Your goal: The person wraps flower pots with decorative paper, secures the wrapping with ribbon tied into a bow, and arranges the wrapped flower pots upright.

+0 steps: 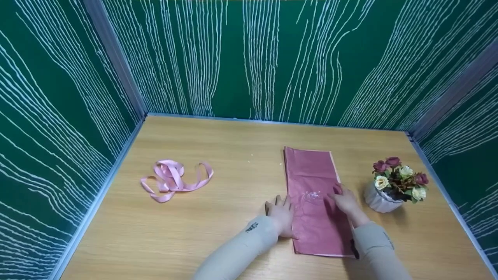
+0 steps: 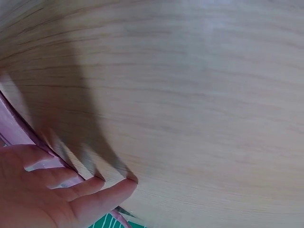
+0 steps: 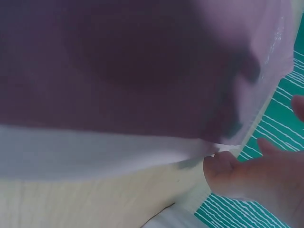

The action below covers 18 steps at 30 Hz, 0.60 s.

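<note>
A long piece of folded dusty-pink paper [image 1: 311, 167], pale along its right edge, lies lengthwise on the table. A shiny, whitish patch [image 1: 311, 195] marks its middle. My left hand [image 1: 282, 216] rests at the paper's left edge, fingers spread. In the left wrist view those fingers [image 2: 102, 194] reach from the pink edge onto bare wood. At the right edge is my right hand [image 1: 346, 202], its fingertips at the paper's side. The right wrist view shows a bent digit [image 3: 219, 166] against the pale edge; whether it pinches the paper is unclear.
A loosely looped pink ribbon [image 1: 177, 181] lies on the left of the wooden table [image 1: 233, 144]. On the right stands a white ribbed pot [image 1: 382, 200] of burgundy and cream flowers [image 1: 400, 177]. Green walls [image 1: 233, 77] with white lines enclose the table's back and sides.
</note>
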Each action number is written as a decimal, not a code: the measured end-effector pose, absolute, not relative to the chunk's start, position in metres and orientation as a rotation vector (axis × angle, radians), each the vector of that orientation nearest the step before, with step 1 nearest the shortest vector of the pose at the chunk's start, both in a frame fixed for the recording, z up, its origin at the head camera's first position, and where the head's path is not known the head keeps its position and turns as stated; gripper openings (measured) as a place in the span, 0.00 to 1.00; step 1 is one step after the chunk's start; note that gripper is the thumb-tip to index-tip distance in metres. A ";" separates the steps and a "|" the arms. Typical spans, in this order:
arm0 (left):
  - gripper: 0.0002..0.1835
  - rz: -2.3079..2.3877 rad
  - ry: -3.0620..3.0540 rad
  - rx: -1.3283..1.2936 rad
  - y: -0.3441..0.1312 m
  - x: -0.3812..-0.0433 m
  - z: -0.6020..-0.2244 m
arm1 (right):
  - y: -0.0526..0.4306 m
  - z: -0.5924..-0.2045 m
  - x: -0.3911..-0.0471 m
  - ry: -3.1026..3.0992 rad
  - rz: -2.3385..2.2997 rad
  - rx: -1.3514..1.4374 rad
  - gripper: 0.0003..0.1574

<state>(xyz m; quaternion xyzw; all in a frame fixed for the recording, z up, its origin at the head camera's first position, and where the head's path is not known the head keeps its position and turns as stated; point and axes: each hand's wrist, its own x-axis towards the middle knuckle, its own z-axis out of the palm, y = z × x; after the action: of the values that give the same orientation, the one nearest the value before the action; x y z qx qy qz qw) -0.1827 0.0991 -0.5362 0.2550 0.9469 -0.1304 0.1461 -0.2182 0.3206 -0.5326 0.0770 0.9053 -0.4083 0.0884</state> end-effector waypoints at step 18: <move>0.53 -0.335 2.705 0.731 0.100 -0.185 -0.538 | 0.320 -0.543 -0.217 2.764 -1.107 0.276 0.43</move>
<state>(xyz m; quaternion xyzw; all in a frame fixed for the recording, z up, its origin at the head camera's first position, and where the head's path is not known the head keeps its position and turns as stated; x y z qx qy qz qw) -0.1850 0.0996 -0.5382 0.2558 0.9463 -0.1170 0.1592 -0.2174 0.3205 -0.5431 0.0920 0.9217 -0.3692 0.0757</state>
